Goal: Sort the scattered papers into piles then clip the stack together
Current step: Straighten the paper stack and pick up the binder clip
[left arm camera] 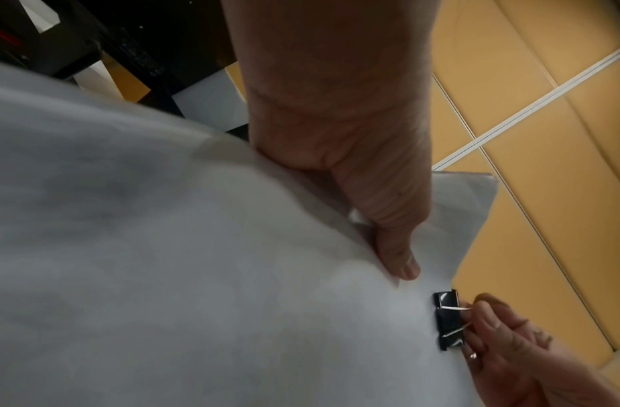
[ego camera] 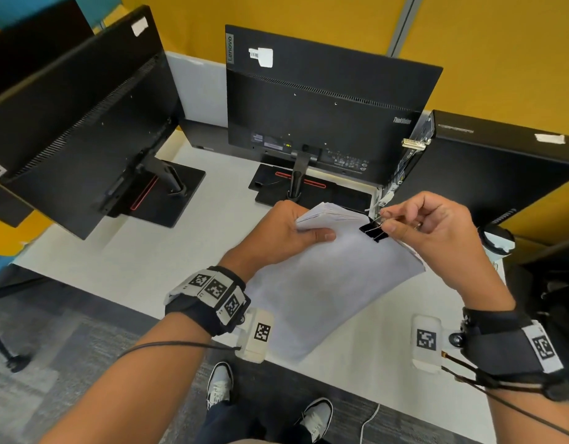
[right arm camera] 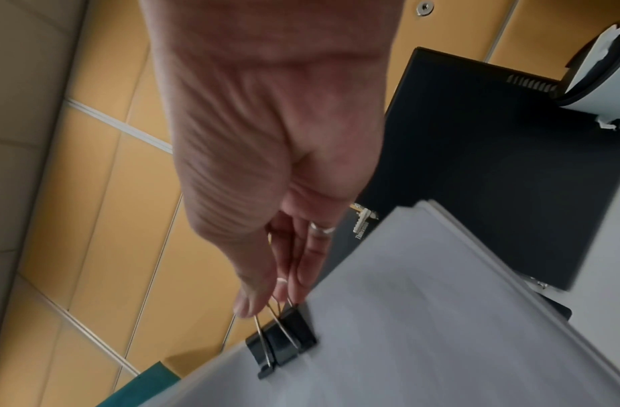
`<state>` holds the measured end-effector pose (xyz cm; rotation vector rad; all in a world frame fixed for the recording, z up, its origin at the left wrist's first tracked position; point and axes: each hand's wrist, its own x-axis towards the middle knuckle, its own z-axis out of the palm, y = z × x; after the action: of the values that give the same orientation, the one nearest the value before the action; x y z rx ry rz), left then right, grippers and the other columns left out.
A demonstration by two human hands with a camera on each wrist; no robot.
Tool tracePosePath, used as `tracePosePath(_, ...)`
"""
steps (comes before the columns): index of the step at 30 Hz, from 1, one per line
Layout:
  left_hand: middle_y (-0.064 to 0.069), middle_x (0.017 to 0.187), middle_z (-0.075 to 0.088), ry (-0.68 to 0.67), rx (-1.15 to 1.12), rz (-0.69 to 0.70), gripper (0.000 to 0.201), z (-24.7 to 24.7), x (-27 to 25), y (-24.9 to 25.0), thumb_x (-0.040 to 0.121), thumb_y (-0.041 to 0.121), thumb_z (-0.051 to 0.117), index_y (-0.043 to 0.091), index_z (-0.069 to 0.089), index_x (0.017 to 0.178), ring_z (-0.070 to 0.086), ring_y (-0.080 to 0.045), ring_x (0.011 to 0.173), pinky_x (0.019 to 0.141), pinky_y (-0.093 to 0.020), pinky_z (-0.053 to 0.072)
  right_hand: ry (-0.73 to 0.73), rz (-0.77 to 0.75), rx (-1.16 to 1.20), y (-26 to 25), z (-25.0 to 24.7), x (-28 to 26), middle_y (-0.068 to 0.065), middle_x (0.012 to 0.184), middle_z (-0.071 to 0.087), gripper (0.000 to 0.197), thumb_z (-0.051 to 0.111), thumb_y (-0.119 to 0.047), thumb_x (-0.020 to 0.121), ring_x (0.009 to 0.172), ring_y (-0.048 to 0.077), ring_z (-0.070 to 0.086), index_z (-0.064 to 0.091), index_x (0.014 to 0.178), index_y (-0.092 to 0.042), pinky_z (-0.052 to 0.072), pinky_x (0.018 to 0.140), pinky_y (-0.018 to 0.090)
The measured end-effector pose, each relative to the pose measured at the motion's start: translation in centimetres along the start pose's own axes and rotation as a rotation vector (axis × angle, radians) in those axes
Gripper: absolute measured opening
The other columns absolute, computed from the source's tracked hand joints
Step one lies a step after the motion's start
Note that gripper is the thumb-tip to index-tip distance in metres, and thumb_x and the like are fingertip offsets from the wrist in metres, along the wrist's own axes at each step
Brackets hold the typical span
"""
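Observation:
A stack of white papers is held above the desk, tilted toward me. My left hand grips its upper left corner, thumb on top, fingers underneath. A black binder clip sits on the stack's top edge near the right corner. My right hand pinches the clip's wire handles between thumb and fingers. The clip bites over the paper edge. In the left wrist view the clip lies just beyond my thumb, with the right hand on its handles.
Two black monitors stand with their backs to me on the white desk. A black computer case lies at the right, with a white cup beside it. Yellow partition walls rise behind.

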<state>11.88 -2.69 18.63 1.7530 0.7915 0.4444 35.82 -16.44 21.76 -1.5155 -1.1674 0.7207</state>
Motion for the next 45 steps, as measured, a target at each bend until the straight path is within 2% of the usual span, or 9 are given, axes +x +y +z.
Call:
tracePosePath(3, -0.009, 0.097, 0.081, -0.006, -0.064, -0.043, 0.028, -0.1, -0.2, 0.2, 0.088, 0.031, 0.083, 0.009, 0.081, 0.106, 0.078, -0.025, 0.087, 0.08, -0.049, 0.064, -0.085, 0.054, -0.015, -0.9, -0.2, 0.0, 0.006, 0.11, 0.08, 0.022, 0.075, -0.018, 0.092, 0.106, 0.026, 0.075, 0.072, 0.111, -0.008, 0.06, 0.095, 0.029)
tracePosePath(6, -0.004, 0.096, 0.081, 0.0, -0.122, -0.057, 0.025, 0.0, -0.2, 0.4, 0.089, 0.031, 0.082, 0.014, 0.081, 0.107, 0.079, -0.019, 0.086, 0.079, -0.041, 0.066, -0.028, 0.053, -0.073, -1.6, 0.1, -0.1, -0.001, 0.11, 0.081, 0.023, 0.063, -0.029, 0.104, 0.106, 0.02, 0.076, 0.079, 0.115, -0.015, 0.06, 0.094, 0.031)
tracePosePath(12, 0.005, 0.095, 0.079, 0.01, -0.123, -0.069, 0.017, -0.1, 0.1, 0.9, 0.087, 0.036, 0.082, 0.03, 0.077, 0.102, 0.076, -0.006, 0.085, 0.068, -0.024, 0.063, 0.015, 0.1, -0.149, -2.2, 0.2, -0.1, -0.004, 0.098, 0.082, 0.052, 0.095, -0.032, 0.065, 0.089, 0.018, 0.077, 0.081, 0.115, -0.023, 0.062, 0.085, 0.023)
tracePosePath(17, 0.002, 0.095, 0.08, 0.029, -0.152, -0.041, 0.027, 0.3, 0.2, 1.2, 0.087, 0.035, 0.083, 0.019, 0.08, 0.108, 0.078, -0.013, 0.086, 0.075, -0.035, 0.066, 0.007, 0.064, -0.509, -2.4, 1.2, -0.1, -0.02, 0.105, 0.073, 0.071, 0.097, -0.047, 0.056, 0.097, 0.007, 0.069, 0.077, 0.122, -0.028, 0.051, 0.086, 0.016)
tracePosePath(25, -0.004, 0.096, 0.081, 0.008, -0.137, 0.008, 0.028, 0.4, 0.4, 1.4, 0.089, 0.032, 0.082, 0.012, 0.08, 0.108, 0.079, -0.019, 0.087, 0.078, -0.043, 0.066, -0.21, 0.311, -0.44, -1.6, -0.8, -0.3, -0.009, 0.081, 0.08, 0.023, 0.095, -0.042, 0.073, 0.074, 0.012, 0.074, 0.084, 0.087, -0.028, 0.057, 0.068, 0.03)
tracePosePath(31, -0.007, 0.097, 0.081, 0.205, -0.356, -0.085, 0.023, -0.2, 1.3, 0.0, 0.089, 0.028, 0.082, 0.014, 0.077, 0.106, 0.079, -0.022, 0.087, 0.075, -0.038, 0.066, 0.013, 0.368, 0.198, 4.9, -0.1, -5.9, 0.021, 0.116, 0.079, 0.044, 0.08, -0.013, 0.081, 0.097, 0.024, 0.079, 0.071, 0.122, 0.0, 0.062, 0.084, 0.028)
tracePosePath(35, -0.003, 0.1, 0.081, 0.327, -0.492, -0.234, 0.03, 1.4, 3.2, -2.7, 0.085, 0.034, 0.086, 0.017, 0.076, 0.108, 0.079, -0.021, 0.09, 0.081, -0.043, 0.065, 0.043, 0.479, 0.173, 10.5, 4.8, -11.4, -0.003, 0.127, 0.078, 0.041, 0.074, -0.03, 0.096, 0.118, 0.021, 0.074, 0.067, 0.136, -0.022, 0.057, 0.104, 0.044)
tracePosePath(40, -0.006, 0.107, 0.08, 0.056, -0.371, -0.542, 0.044, 4.2, 3.1, -9.3, 0.09, 0.035, 0.081, 0.01, 0.071, 0.124, 0.077, -0.025, 0.098, 0.088, -0.04, 0.063, 0.188, 0.592, 0.13, 15.1, 6.3, -13.0, -0.006, 0.122, 0.079, 0.035, 0.072, -0.029, 0.1, 0.114, 0.018, 0.075, 0.067, 0.134, -0.027, 0.057, 0.103, 0.046)
tracePosePath(45, -0.011, 0.099, 0.069, -0.138, -0.122, -0.699, 0.032, 7.6, 0.3, -15.8, 0.089, 0.017, 0.079, 0.002, 0.065, 0.113, 0.063, -0.019, 0.075, 0.056, -0.024, 0.049, 0.214, 0.651, 0.016, 18.3, 6.3, -11.9, 0.001, 0.127, 0.073, 0.035, 0.069, -0.03, 0.102, 0.111, 0.013, 0.069, 0.063, 0.135, -0.018, 0.051, 0.09, 0.025)
